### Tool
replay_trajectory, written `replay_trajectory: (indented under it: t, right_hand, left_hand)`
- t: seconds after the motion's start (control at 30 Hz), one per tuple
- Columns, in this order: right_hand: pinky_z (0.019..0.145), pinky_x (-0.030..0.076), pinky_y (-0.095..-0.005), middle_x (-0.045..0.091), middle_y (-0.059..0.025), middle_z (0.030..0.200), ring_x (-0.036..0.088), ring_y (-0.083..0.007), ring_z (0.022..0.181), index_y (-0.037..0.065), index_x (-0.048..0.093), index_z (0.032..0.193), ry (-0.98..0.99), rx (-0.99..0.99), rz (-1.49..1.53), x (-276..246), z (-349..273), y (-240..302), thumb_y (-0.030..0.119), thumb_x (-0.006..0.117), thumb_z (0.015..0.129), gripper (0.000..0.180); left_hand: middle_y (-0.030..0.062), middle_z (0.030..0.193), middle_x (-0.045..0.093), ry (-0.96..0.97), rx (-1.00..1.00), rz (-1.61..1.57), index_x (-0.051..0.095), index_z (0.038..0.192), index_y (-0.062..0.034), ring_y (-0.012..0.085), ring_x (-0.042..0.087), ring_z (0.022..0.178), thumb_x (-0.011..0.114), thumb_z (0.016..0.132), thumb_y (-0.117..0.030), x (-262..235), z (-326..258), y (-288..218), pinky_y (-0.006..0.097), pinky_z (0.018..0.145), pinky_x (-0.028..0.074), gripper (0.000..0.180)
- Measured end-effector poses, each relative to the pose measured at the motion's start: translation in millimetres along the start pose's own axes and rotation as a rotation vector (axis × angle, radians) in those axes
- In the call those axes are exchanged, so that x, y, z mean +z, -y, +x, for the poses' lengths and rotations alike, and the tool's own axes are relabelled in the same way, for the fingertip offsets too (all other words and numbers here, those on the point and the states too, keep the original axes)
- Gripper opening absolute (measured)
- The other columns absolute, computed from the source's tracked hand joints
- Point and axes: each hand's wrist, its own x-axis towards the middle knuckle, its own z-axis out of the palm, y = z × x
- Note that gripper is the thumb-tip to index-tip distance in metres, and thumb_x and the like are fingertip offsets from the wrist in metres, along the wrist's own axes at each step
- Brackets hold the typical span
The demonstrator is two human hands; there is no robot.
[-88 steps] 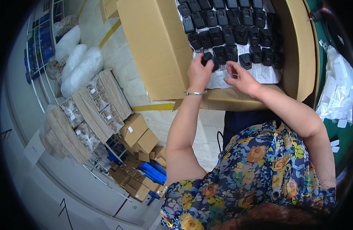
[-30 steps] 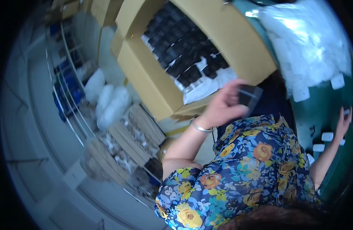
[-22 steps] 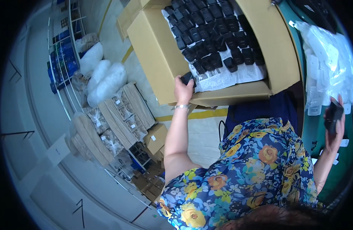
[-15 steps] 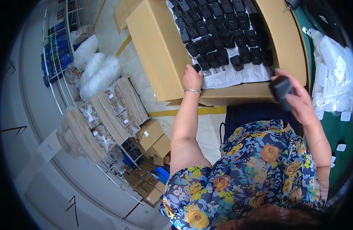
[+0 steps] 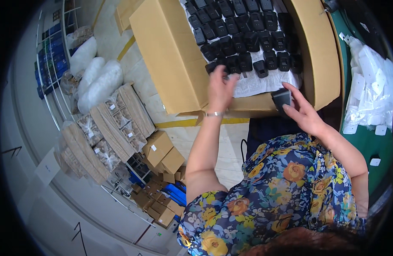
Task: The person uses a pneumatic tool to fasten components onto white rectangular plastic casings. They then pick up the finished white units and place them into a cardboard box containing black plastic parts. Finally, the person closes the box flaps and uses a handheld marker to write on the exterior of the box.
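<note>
Rows of black plastic charging cradles [image 5: 271,60] stand on printed paper [image 5: 247,86] inside a large open cardboard box [image 5: 164,55]. My left hand [image 5: 222,90] reaches over the box's near rim to the near-left end of the rows. Its fingers are apart and slightly blurred, against the end black cradle [image 5: 211,67]. In my right hand [image 5: 306,114], between thumb and fingers, is another black cradle [image 5: 281,100], held over the near rim right of my left hand. The fingers partly cover it.
To the right, clear plastic bags of white pieces [image 5: 369,85] lie on a green surface [image 5: 362,147]. Wrapped bundles [image 5: 107,130], smaller cardboard boxes [image 5: 159,147] and white plastic-wrapped rolls [image 5: 100,83] stand on the floor at left. A metal rack with blue bins [image 5: 51,59] is beyond them.
My right hand has moved left with its cradle, toward the box's near rim. My left hand has shifted a little right, with its fingers spreading at the end cradle. The view has shifted slightly.
</note>
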Motion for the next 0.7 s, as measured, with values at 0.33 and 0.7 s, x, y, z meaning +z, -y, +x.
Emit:
replay_trajectory:
  t: [0.33,0.7]
  right_hand:
    - [0.100,0.030,-0.0365,0.036,-0.0240,0.128,0.036,-0.0355,0.120,-0.002,0.024,0.132,-0.133,-0.230,-0.602,0.0,-12.3,-9.2,0.012,0.057,0.081,0.062]
    - [0.080,0.047,-0.0320,0.057,-0.0127,0.103,0.058,-0.0223,0.092,0.002,0.049,0.115,0.106,-0.011,-0.421,-22.7,-65.7,2.4,0.012,0.061,0.080,0.039]
  left_hand:
    - [0.0056,0.104,0.054,0.548,-0.256,-0.980,0.040,0.122,-0.0009,0.0130,0.054,0.091,0.059,0.082,-0.004,45.6,-41.1,-80.4,0.027,0.079,0.047,0.044]
    - [0.0250,0.081,0.061,0.513,0.071,0.124,0.054,0.087,0.0083,0.0377,0.060,0.080,0.069,0.068,-0.037,148.5,12.7,-92.7,0.041,0.071,0.048,0.051]
